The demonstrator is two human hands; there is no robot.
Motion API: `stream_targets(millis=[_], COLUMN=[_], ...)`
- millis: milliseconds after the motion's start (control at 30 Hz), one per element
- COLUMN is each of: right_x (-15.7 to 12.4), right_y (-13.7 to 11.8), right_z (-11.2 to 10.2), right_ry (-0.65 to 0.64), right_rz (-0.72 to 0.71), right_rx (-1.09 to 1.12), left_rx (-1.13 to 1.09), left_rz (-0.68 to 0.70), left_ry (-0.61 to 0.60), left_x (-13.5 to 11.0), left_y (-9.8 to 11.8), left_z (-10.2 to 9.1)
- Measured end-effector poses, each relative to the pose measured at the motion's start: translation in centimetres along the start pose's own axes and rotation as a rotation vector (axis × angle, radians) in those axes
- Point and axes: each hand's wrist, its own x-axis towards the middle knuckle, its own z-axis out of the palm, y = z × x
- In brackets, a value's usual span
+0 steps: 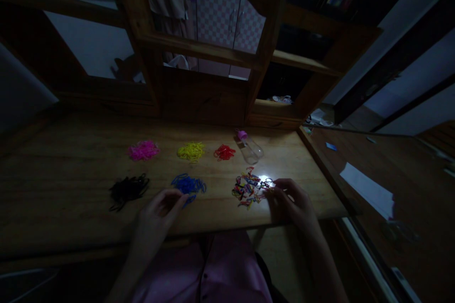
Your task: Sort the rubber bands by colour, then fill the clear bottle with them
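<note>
My left hand (pixel 161 210) is at the near edge of a pile of blue rubber bands (pixel 188 183). Its thumb and forefinger are pinched together, with a blue rubber band (pixel 190 200) at their tips. On the other side, my right hand (pixel 295 200) reaches the right edge of a pile of mixed-colour rubber bands (pixel 246 190). Its fingertips are closed on a band there, whose colour is hard to make out. Farther back lie separate piles of pink bands (pixel 143 150), yellow bands (pixel 191 151) and red bands (pixel 224 152). Black bands (pixel 128 190) lie at the left.
A clear bottle with a pink cap (pixel 251 150) lies on the wooden desk (pixel 71 165) behind the mixed pile. Wooden shelving (pixel 202 99) rises along the back. To the right, a lower brown surface (pixel 423 189) holds a white paper (pixel 368 190). The room is dim.
</note>
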Motion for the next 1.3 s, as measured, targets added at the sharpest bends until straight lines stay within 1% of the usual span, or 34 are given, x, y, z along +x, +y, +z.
stream_targets(millis=[67, 133, 200, 233, 267, 300, 433, 500, 567, 633, 733, 833, 900, 967, 1067, 1133, 1200, 1233, 1300], right_x=[0.0, 0.0, 0.0, 0.0, 0.0, -0.1, -0.4, -0.6, -0.9, -1.2, -1.5, -0.2, 1.9, 4.7, 9.0, 10.9, 11.4, 11.3, 10.3], right_y=[0.5, 0.9, 0.9, 0.6, 0.2, -0.4, -3.3, -4.5, -5.2, -5.5, -5.8, -6.0, -5.9, -5.7, -5.4, -5.4, -5.5, -5.5, -5.3], right_z=[-0.1, 0.1, 0.5, 0.7, 1.1, 1.5, 3.6, 4.7, 5.5, 6.1, 6.4, 6.7, 7.3, 8.3, 9.9, 10.5, 10.2, 9.6, 8.0], right_ry=[0.01, 0.026, 0.043, 0.048, 0.047, 0.036, -0.054, -0.08, -0.09, -0.09, -0.103, -0.085, -0.034, 0.002, -0.007, -0.019, -0.025, -0.025, -0.018], right_rz=[0.019, 0.041, 0.059, 0.062, 0.057, 0.049, -0.004, -0.025, -0.035, -0.037, -0.049, -0.1, -0.157, -0.215, -0.289, -0.319, -0.338, -0.34, -0.324], right_rx=[0.043, 0.098, 0.153, 0.178, 0.2, 0.22, 0.299, 0.327, 0.328, 0.311, 0.276, 0.21, 0.138, 0.071, -0.033, -0.102, -0.118, -0.108, -0.084], left_rx=[-0.028, -0.062, -0.077, -0.082, -0.094, -0.12, -0.375, -0.452, -0.462, -0.422, -0.347, -0.318, -0.287, -0.229, -0.119, -0.065, -0.032, -0.019, 0.0], left_rz=[-0.022, -0.034, -0.034, -0.029, -0.024, -0.021, -0.063, -0.067, -0.028, 0.029, 0.087, 0.073, 0.044, 0.045, 0.128, 0.193, 0.235, 0.245, 0.252], left_ry=[-0.014, -0.002, 0.017, 0.008, -0.025, -0.082, -0.381, -0.437, -0.424, -0.38, -0.327, -0.287, -0.244, -0.22, -0.211, -0.209, -0.208, -0.209, -0.214], left_x=[0.0, -0.2, -0.6, -0.8, -1.1, -1.4, -2.5, -2.8, -2.9, -2.8, -2.6, -2.6, -2.7, -2.9, -3.3, -3.4, -3.4, -3.4, -3.2], left_y=[0.3, 1.0, 2.2, 3.0, 3.8, 4.6, 7.4, 8.1, 8.4, 8.5, 8.1, 7.4, 6.9, 6.4, 6.1, 6.0, 5.9, 5.9, 5.7], left_z=[-0.1, -0.1, 0.4, 1.0, 1.9, 2.9, 8.1, 10.0, 10.9, 10.8, 9.8, 8.8, 8.5, 8.5, 8.7, 8.8, 8.8, 8.8, 8.7])
